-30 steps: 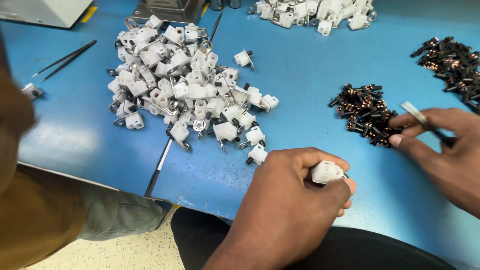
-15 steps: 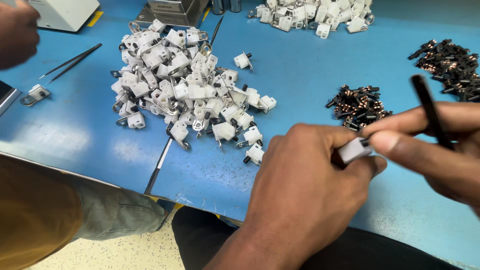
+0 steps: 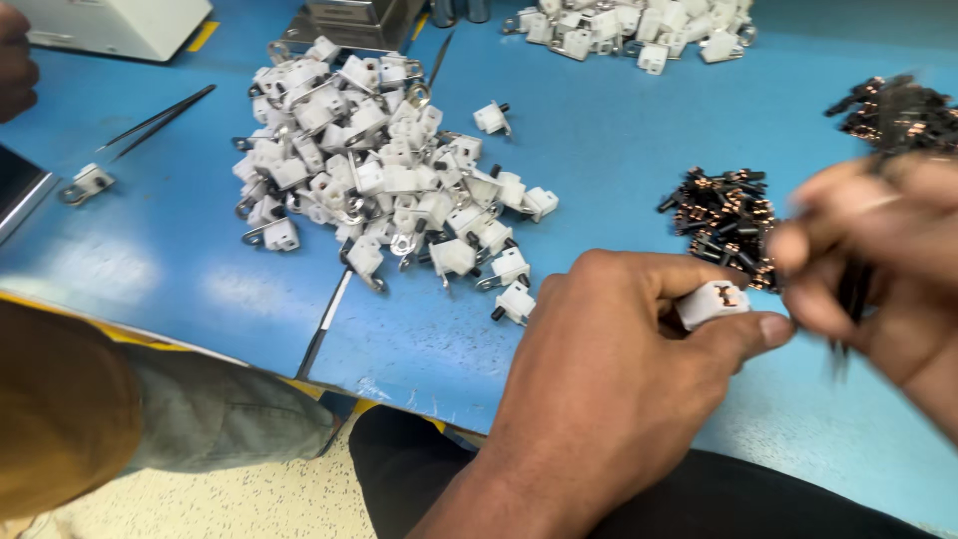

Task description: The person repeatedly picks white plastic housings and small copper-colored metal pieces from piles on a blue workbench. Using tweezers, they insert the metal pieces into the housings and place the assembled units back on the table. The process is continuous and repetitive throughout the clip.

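Note:
My left hand [image 3: 619,349] pinches a small white plastic connector [image 3: 711,302] between thumb and fingers, with a dark copper-coloured insert showing in its top. My right hand [image 3: 878,269] is blurred just right of the connector and grips a pair of thin black tweezers [image 3: 853,299], pointing down. A small heap of black and copper pins [image 3: 720,215] lies on the blue table [image 3: 599,150] right behind both hands.
A large pile of white connectors [image 3: 379,180] lies left of centre, another pile [image 3: 629,25] at the back, more black pins [image 3: 893,105] at the far right. Spare tweezers [image 3: 160,115] lie at the left. Another person's hand [image 3: 15,60] and sleeve [image 3: 60,419] are at the left edge.
My right hand drew back slightly from the connector and blurred with motion. A dark insert now shows in the connector's top. The other person's hand stays at the upper left.

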